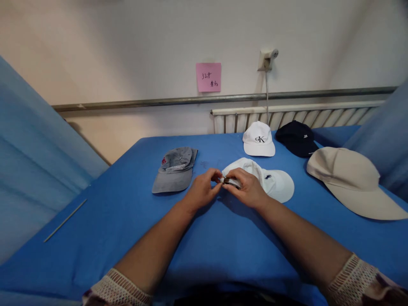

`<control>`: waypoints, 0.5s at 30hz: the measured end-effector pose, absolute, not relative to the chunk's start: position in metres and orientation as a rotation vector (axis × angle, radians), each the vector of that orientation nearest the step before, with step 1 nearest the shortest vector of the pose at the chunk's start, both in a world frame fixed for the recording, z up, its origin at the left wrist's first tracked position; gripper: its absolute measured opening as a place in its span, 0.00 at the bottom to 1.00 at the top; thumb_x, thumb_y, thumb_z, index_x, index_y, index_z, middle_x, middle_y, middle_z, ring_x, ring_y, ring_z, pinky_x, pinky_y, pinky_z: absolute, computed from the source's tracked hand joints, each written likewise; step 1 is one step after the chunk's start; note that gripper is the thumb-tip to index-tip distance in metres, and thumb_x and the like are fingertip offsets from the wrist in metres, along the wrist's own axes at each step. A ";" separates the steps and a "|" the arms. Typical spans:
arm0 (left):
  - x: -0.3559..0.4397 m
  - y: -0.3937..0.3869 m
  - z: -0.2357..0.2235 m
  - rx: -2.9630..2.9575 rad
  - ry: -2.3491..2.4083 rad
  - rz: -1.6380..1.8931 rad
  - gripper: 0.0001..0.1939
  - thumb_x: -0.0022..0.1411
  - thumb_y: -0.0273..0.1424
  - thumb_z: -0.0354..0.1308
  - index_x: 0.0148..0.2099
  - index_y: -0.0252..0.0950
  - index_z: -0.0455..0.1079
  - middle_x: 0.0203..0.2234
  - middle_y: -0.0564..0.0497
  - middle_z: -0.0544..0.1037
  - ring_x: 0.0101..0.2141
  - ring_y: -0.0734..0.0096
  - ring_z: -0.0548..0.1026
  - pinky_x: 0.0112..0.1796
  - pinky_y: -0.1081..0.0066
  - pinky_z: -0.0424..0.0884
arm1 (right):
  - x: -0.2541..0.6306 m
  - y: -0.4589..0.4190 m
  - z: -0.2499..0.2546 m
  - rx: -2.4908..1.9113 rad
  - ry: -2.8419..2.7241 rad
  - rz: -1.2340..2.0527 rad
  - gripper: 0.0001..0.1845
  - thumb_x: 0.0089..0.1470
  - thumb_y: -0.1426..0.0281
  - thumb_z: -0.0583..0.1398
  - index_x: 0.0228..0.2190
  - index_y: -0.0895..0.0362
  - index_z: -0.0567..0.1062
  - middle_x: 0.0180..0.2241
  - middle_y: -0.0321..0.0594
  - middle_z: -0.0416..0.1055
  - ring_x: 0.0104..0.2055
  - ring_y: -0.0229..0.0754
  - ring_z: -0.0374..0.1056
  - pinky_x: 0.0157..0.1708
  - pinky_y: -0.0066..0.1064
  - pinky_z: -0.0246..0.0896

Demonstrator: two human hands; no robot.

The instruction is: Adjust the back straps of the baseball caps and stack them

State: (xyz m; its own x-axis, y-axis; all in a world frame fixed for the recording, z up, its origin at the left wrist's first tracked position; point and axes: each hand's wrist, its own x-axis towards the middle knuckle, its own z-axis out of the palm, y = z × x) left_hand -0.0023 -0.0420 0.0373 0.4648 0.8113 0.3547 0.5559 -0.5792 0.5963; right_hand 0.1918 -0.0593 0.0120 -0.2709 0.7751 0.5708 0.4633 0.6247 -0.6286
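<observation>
A white baseball cap (278,183) with a small dark logo lies on the blue-covered table, its brim pointing right. Both hands are at its back, where the adjusting strap (233,182) with a dark part, perhaps a buckle, shows between them. My left hand (203,188) pinches the strap's left end between thumb and fingers. From the other side, my right hand (247,189) grips the strap and covers part of the cap. To the left of my hands rests a grey cap (176,170) with a red mark, its brim towards me.
Behind stand a white cap with black letters (259,142) and a dark navy cap (296,138). A large beige cap (347,174) lies at right. A thin rod (65,221) rests near the table's left edge. Blue curtains (35,161) hang at both sides; a radiator (296,117) is behind.
</observation>
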 end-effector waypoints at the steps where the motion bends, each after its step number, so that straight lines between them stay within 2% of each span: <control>1: -0.002 -0.043 0.037 2.341 1.150 0.868 0.09 0.60 0.31 0.57 0.43 0.37 0.67 0.35 0.51 0.78 0.36 0.70 0.76 0.40 0.68 0.71 | 0.192 -0.060 0.013 -0.996 -1.928 0.410 0.09 0.54 0.66 0.62 0.39 0.53 0.73 0.38 0.41 0.74 0.40 0.45 0.70 0.42 0.36 0.64; 10: 0.000 -0.041 0.030 2.483 1.215 0.796 0.08 0.61 0.29 0.54 0.43 0.37 0.69 0.35 0.50 0.78 0.36 0.68 0.76 0.39 0.68 0.69 | 0.186 -0.062 0.014 -1.162 -1.997 0.254 0.04 0.54 0.68 0.59 0.34 0.54 0.72 0.34 0.42 0.73 0.37 0.46 0.69 0.38 0.36 0.61; 15: -0.021 -0.012 0.022 2.300 1.528 0.844 0.08 0.55 0.26 0.53 0.37 0.36 0.72 0.29 0.49 0.78 0.31 0.65 0.75 0.37 0.65 0.70 | 0.189 -0.066 0.021 -1.244 -1.918 0.195 0.04 0.52 0.68 0.59 0.32 0.54 0.69 0.30 0.41 0.72 0.33 0.46 0.67 0.35 0.36 0.60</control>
